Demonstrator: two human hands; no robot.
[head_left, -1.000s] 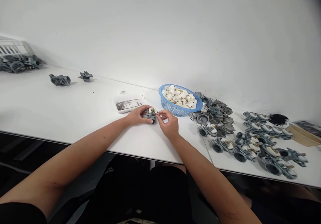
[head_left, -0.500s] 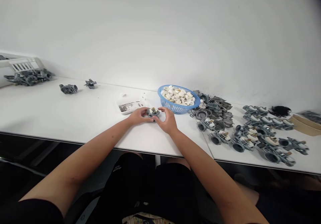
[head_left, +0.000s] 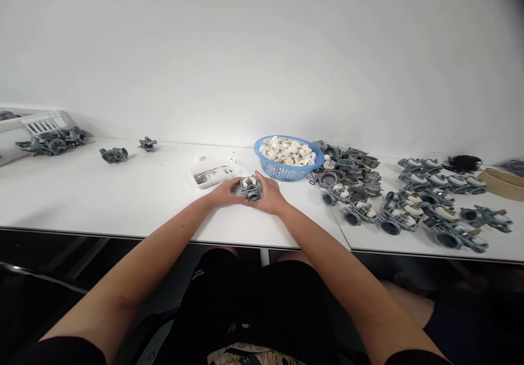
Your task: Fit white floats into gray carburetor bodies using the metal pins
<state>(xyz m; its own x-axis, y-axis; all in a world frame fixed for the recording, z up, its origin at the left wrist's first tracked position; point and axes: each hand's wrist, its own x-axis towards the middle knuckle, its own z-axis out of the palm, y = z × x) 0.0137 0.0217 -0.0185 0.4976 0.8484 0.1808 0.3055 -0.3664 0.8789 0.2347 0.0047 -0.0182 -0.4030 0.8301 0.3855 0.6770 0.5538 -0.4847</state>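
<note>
Metal body (head_left: pixel 252 192) w/ white insert (head_left: pixel 249 181) uppermost is gripped betw. L hand (head_left: pixel 224 193) & R hand (head_left: pixel 271 196), near tray (head_left: pixel 203 185) & blue basket (head_left: pixel 286 173). Two-handed positioning is judged to be in hand; for any turn, support at both sides is needed.

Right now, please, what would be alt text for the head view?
The left hand and right hand hold a grey metal part at a white table. Beyond them are a tray and a blue basket of white pieces; other metal parts lie on both sides.
</note>
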